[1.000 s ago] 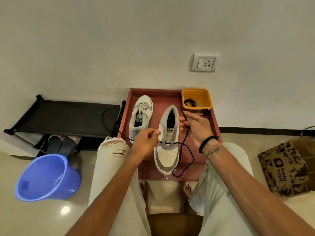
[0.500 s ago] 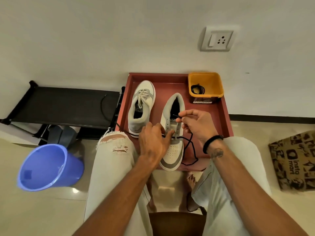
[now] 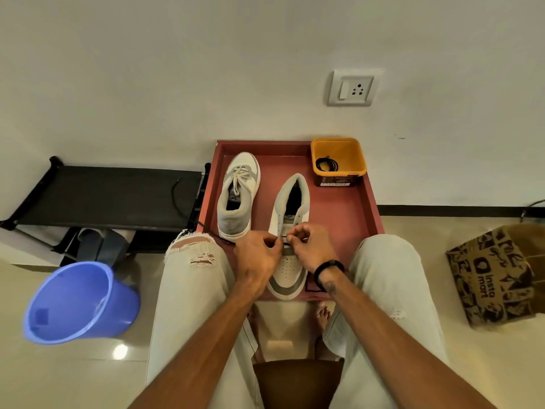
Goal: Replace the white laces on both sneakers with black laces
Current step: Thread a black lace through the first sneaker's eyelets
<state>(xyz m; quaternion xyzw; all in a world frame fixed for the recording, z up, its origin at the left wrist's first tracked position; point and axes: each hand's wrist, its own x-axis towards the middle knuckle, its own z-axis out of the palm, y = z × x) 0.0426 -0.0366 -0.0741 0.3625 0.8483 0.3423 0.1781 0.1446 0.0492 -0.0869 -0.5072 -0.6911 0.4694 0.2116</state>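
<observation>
Seemingly midway through the job, the single head view looks down on a red tray [image 3: 348, 208] set on the floor against the wall, with two sneakers lying on it. The near sneaker [image 3: 290, 231], toe toward the person, has no white lace; both hands are bunched over its lower eyelets. The left hand [image 3: 258, 256] has its fingers curled in and appears to pinch the black lace [image 3: 283, 237], a short dark stretch of which shows between the two hands; the right hand [image 3: 309, 246] is likewise curled, thumb and fingertips closed on the same lace at the shoe's other side. The far sneaker [image 3: 239, 194], heel toward the person, is still tied with its white lace [image 3: 239, 175]. A second coiled black lace [image 3: 326, 164] sits in the yellow tub [image 3: 339, 172] at the tray's far right corner. A blue bucket [image 3: 79, 302] stands on the floor to the left and a printed paper bag [image 3: 495, 276] to the right. Judging by its thin, limp run, the lace will be light and floppy with no stiffness of its own, so it is best gripped close to its hard tip for feeding through an eyelet. The sneaker looks light enough to shift under a firm tug, so steadying it may help.
</observation>
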